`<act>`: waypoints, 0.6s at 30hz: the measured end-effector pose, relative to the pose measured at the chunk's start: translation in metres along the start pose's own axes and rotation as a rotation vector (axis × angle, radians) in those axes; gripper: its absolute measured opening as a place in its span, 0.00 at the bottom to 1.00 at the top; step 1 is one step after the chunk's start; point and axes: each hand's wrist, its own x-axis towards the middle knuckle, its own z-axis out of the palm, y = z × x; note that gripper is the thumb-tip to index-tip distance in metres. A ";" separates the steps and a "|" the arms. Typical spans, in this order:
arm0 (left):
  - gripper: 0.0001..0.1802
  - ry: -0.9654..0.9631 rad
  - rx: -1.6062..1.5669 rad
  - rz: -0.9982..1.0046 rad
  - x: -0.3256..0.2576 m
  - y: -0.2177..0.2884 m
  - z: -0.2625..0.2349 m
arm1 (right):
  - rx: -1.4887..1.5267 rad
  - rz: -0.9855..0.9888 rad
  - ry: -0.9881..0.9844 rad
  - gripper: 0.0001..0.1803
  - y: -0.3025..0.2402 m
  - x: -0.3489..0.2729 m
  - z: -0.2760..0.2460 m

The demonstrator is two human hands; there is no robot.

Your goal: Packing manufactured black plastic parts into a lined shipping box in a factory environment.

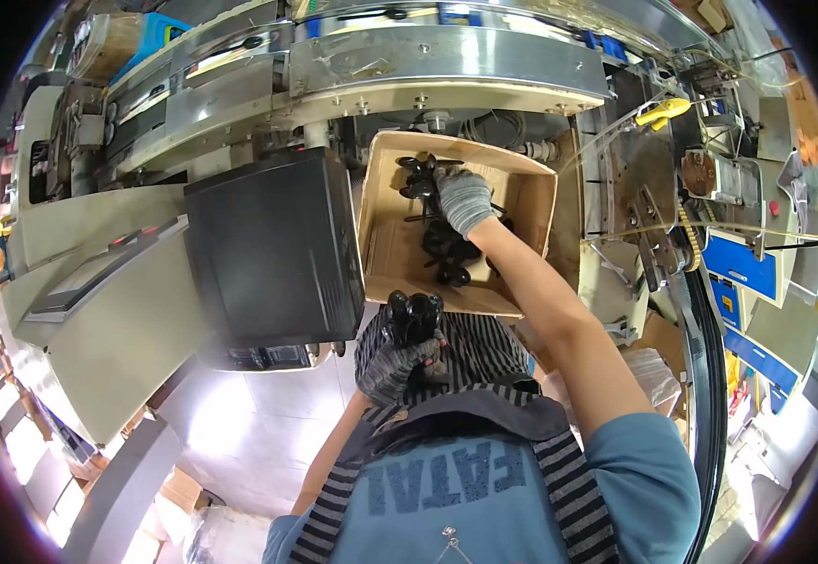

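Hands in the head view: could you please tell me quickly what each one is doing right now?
Left hand: closed on a bunch of black plastic pieces.
Right hand: in the cardboard box, grip unclear.

Grey knit gloves; short blue sleeves; dark striped apron, bare forearms

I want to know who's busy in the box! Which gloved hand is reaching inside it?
The right hand, stretched into the cardboard box. The left hand stays outside, gripping black spoons.

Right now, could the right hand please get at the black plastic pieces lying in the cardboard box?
Probably yes: the right hand is already inside the open-topped cardboard box, resting on the black plastic pieces, with nothing covering them.
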 end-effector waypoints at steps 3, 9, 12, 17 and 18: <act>0.14 -0.021 0.025 -0.006 0.001 0.005 0.009 | -0.179 -0.033 -0.004 0.20 -0.005 0.002 -0.033; 0.10 -0.052 0.096 -0.029 0.004 0.006 0.011 | -0.097 -0.072 -0.185 0.24 0.004 0.014 -0.019; 0.08 -0.072 -0.162 -0.084 0.018 0.007 0.021 | -0.203 -0.014 -0.022 0.20 0.007 0.004 -0.017; 0.06 0.336 -0.260 0.266 0.080 0.013 0.042 | -0.091 0.065 0.019 0.20 -0.007 -0.057 -0.063; 0.07 0.424 -0.319 0.277 0.091 0.023 0.049 | -0.120 0.054 0.022 0.21 -0.011 -0.069 -0.069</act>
